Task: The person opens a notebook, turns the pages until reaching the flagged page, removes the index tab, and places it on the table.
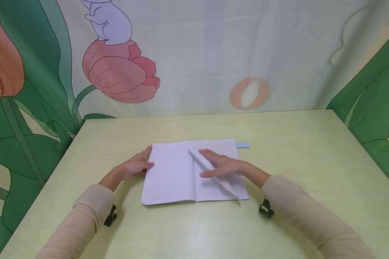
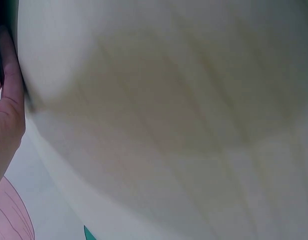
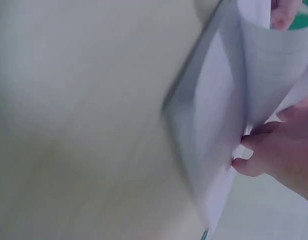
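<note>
An open notebook (image 1: 170,176) with lined white pages lies on the table. My left hand (image 1: 134,165) holds its left edge, thumb on top of the page and the other fingers partly hidden at the edge. In the left wrist view only part of the left hand (image 2: 9,110) shows, beside a dark edge. Over the right half, my right hand (image 1: 222,165) spreads its fingers and thumb against a raised, curling page (image 1: 202,160). The right wrist view has this page (image 3: 276,65) bowed upward, with the right hand (image 3: 283,150) touching near its base.
A light blue tab (image 1: 242,145) sticks out past the notebook's top right side. The pale wooden table (image 1: 194,230) stretches around it. Behind hangs a printed curtain (image 1: 194,54) with flowers and leaves. A black device (image 1: 266,209) sits at the right wrist, another (image 1: 110,216) at the left.
</note>
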